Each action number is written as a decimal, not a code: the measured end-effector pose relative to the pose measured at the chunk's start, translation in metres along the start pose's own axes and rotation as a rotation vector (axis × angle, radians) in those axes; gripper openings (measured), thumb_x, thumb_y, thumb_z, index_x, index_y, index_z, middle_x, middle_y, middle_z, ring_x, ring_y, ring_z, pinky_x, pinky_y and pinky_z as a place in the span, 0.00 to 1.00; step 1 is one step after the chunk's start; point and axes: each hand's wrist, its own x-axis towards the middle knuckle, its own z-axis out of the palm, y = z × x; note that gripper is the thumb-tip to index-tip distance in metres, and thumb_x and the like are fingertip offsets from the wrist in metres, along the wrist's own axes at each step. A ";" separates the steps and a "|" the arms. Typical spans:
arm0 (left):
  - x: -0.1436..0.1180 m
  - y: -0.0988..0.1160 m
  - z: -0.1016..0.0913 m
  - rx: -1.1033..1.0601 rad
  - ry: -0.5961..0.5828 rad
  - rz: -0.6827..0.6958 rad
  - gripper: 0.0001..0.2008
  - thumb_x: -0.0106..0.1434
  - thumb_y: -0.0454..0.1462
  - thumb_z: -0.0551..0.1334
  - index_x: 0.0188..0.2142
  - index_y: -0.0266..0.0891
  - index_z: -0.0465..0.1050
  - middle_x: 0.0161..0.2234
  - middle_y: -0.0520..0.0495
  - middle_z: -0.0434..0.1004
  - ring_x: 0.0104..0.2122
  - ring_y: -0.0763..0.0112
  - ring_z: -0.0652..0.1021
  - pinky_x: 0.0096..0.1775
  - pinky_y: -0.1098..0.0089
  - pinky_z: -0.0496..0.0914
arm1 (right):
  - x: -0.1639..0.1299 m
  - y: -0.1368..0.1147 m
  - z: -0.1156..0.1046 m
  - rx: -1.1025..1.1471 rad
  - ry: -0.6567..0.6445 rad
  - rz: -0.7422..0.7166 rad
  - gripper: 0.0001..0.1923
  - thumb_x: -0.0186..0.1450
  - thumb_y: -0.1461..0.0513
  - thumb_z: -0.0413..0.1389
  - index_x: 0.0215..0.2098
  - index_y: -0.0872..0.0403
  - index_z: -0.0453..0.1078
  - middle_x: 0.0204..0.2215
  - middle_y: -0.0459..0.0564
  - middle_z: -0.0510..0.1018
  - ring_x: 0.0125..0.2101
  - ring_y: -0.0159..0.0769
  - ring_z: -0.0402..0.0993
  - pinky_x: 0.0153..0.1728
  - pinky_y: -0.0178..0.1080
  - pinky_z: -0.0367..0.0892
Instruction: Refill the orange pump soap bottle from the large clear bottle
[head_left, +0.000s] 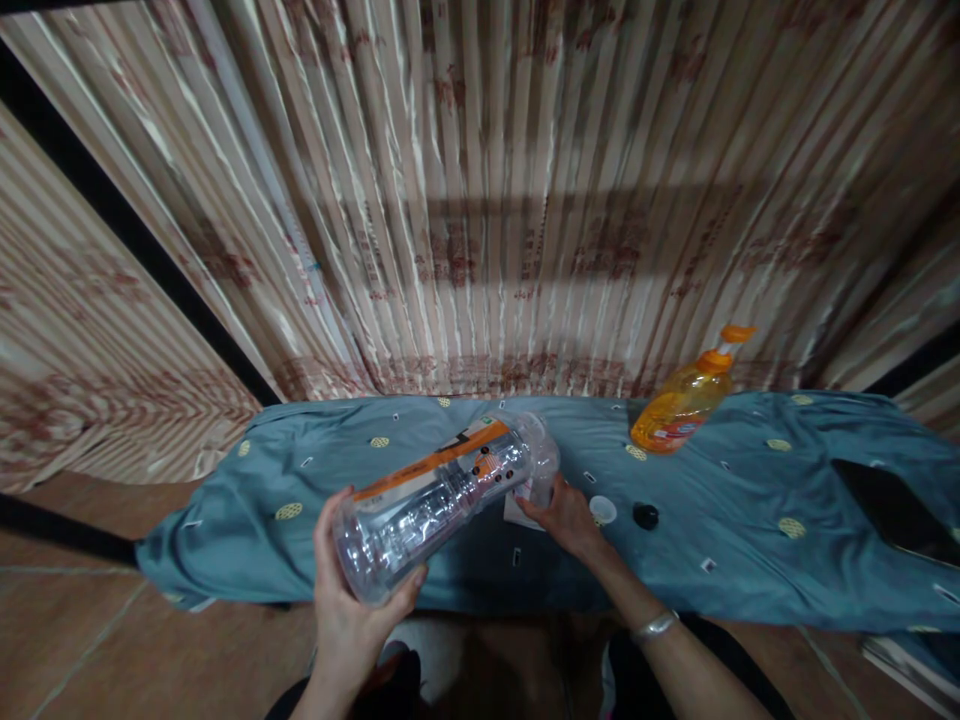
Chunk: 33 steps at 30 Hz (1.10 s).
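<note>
Pouring looks to be in hand, judged from how the things lie: the left hand (pixel 352 600) is wrapped around the base of a large clear plastic bottle (pixel 442 495) with an orange-and-white label, and holds it tipped on its side above the desk (pixel 750 560), its open neck pointing away from the person toward a small clear cup (pixel 541 478). The right hand (pixel 566 520) rests at that cup, fingers curled against its near side as if steadying it, though whether it truly grips the cup or only touches it is hard to tell, since the bottle's mouth overlaps it. The big bottle appears nearly empty; no stream of liquid can be made out, and the level in the cup is not readable. A small white cap (pixel 602 510) and a small black cap (pixel 645 516) lie on the blue cloth just to the right of the right hand, so the opening seems already done while closing up is left. Farther back on the right stands an orange bottle (pixel 686 395) of liquid with an orange spout, leaning and untouched, well apart from both hands. A dark flat object (pixel 892 510) lies at the far right of the cloth, and a patterned curtain (pixel 480 200) hangs behind the desk.
</note>
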 end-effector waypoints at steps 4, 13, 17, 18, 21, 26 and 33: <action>0.002 0.000 -0.001 0.023 -0.002 0.007 0.47 0.49 0.50 0.79 0.65 0.45 0.63 0.62 0.39 0.68 0.58 0.51 0.77 0.59 0.54 0.73 | -0.001 -0.003 0.000 -0.003 0.000 0.021 0.17 0.62 0.56 0.66 0.48 0.49 0.73 0.42 0.59 0.88 0.45 0.59 0.88 0.48 0.54 0.82; 0.003 0.009 0.004 -0.020 0.060 0.010 0.47 0.48 0.52 0.78 0.63 0.44 0.64 0.61 0.39 0.69 0.56 0.52 0.78 0.55 0.57 0.76 | 0.000 0.001 -0.001 0.015 -0.009 0.030 0.23 0.60 0.54 0.68 0.51 0.50 0.72 0.40 0.60 0.88 0.43 0.59 0.88 0.45 0.54 0.82; 0.002 0.001 -0.001 -0.019 -0.029 0.001 0.49 0.48 0.48 0.79 0.65 0.45 0.62 0.62 0.39 0.68 0.57 0.52 0.77 0.57 0.57 0.75 | 0.000 0.003 -0.001 0.007 -0.030 0.020 0.25 0.60 0.55 0.68 0.52 0.51 0.71 0.43 0.61 0.88 0.46 0.60 0.87 0.47 0.56 0.81; 0.002 -0.001 -0.003 -0.016 -0.047 0.006 0.50 0.48 0.47 0.80 0.66 0.45 0.61 0.63 0.39 0.67 0.58 0.51 0.77 0.57 0.56 0.75 | 0.000 0.003 -0.001 0.009 -0.025 0.019 0.25 0.60 0.55 0.68 0.53 0.50 0.71 0.43 0.61 0.88 0.46 0.60 0.87 0.48 0.56 0.81; 0.001 -0.007 -0.006 -0.009 -0.061 0.013 0.50 0.50 0.46 0.79 0.68 0.46 0.60 0.65 0.37 0.66 0.60 0.50 0.77 0.58 0.55 0.75 | 0.000 0.004 0.002 0.018 -0.007 0.017 0.23 0.61 0.55 0.68 0.52 0.48 0.71 0.43 0.60 0.89 0.46 0.59 0.87 0.48 0.55 0.81; 0.000 -0.010 -0.007 0.009 -0.064 0.039 0.49 0.51 0.45 0.79 0.68 0.47 0.60 0.64 0.38 0.68 0.58 0.51 0.78 0.57 0.57 0.76 | 0.000 0.003 0.004 0.008 -0.001 0.021 0.21 0.60 0.56 0.67 0.50 0.49 0.71 0.43 0.62 0.88 0.46 0.60 0.87 0.48 0.55 0.81; -0.001 -0.014 -0.006 -0.004 -0.055 0.026 0.50 0.49 0.45 0.80 0.68 0.46 0.62 0.65 0.38 0.68 0.60 0.48 0.77 0.59 0.54 0.75 | 0.000 0.008 0.007 -0.029 0.014 0.031 0.20 0.61 0.54 0.67 0.49 0.50 0.72 0.40 0.59 0.89 0.42 0.56 0.88 0.44 0.51 0.82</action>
